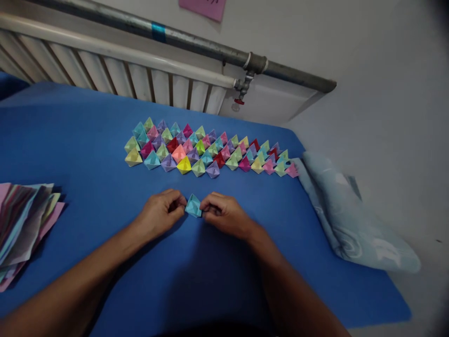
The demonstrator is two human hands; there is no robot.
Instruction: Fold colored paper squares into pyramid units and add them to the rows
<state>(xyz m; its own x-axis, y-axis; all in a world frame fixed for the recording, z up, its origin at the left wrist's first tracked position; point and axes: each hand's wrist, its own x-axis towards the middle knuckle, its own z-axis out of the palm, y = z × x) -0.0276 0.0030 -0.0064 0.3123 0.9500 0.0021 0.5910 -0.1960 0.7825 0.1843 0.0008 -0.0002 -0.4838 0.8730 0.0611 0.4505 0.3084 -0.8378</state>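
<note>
Between my two hands is a small light-blue folded paper boat [193,206], low over the blue surface [105,140]. My left hand [164,209] pinches its left corner between thumb and fingers. On the other side, my right hand [224,213] grips the right corner the same way, its fingers curled. Just beyond the hands, several rows of folded paper boats [184,164] in pink, yellow, green, purple, red and blue sit close together.
A stack of coloured paper sheets [28,224] lies at the left edge. To the right rests a folded pale-blue blanket [351,220]. Behind the blue surface stand a white radiator [140,86], a metal pipe [203,45] and a red-handled valve [240,101]. A pink note [206,7] hangs on the wall.
</note>
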